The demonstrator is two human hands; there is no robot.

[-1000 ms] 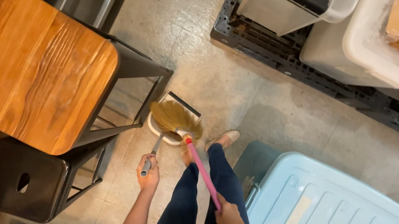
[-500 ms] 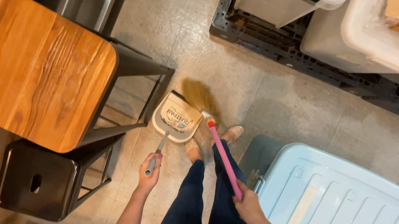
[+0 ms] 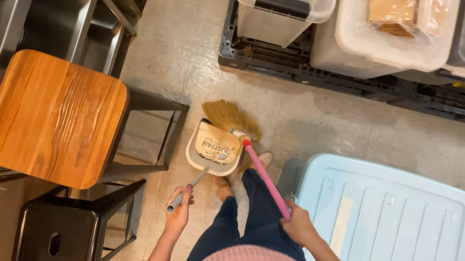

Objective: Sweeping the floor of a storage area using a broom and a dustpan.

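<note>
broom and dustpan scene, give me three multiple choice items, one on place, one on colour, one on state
1. Where is the dustpan?
A. on the floor beside the wooden stool
B. on top of the blue bin
C. on the black pallet

2. What colour is the broom handle?
A. green
B. pink
C. black

3. What is the state of the light blue bin?
A. lid off
B. tipped on its side
C. lid on

Answers:
1. A: the pan rests on the floor next to the wooden stool, its handle in the left hand.
2. B: the stick in the right hand is pink down to the straw bristles.
3. C: its ribbed lid covers the top.
</note>
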